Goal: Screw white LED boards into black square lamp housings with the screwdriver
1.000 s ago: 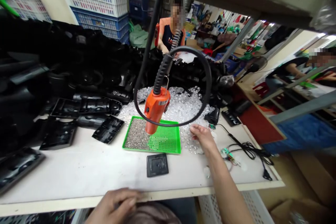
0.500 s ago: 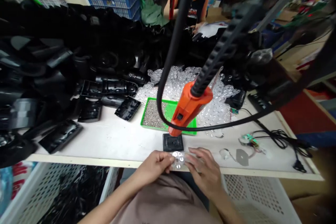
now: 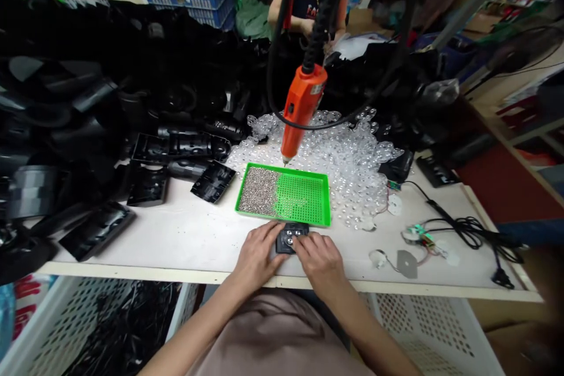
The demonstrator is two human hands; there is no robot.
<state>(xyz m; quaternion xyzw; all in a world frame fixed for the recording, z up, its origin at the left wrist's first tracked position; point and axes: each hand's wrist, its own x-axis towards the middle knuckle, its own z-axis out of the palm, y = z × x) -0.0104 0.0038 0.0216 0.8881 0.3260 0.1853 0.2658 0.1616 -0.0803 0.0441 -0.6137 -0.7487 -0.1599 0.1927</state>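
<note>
Both my hands rest on a small black square holder [image 3: 292, 237] near the table's front edge. My left hand [image 3: 257, 252] grips its left side with curled fingers. My right hand [image 3: 321, 258] presses a clear lens piece [image 3: 291, 239] into the holder with its fingertips. Just behind the holder lies a green tray [image 3: 304, 194] half covered with small screws [image 3: 258, 190]. An orange electric screwdriver [image 3: 300, 109] hangs on a black cable above the tray. A heap of clear lens pieces [image 3: 348, 164] lies behind and to the right of the tray.
Black plastic housings [image 3: 176, 147] pile up along the left and back of the white table [image 3: 176, 241]. Wires and small circuit parts [image 3: 423, 238] lie at the right. Another person [image 3: 308, 0] works across the table. White crates [image 3: 423, 329] stand under the table.
My hands moved forward from the table edge and set the clear lens piece onto the black holder. The orange screwdriver swung back up and away over the green tray.
</note>
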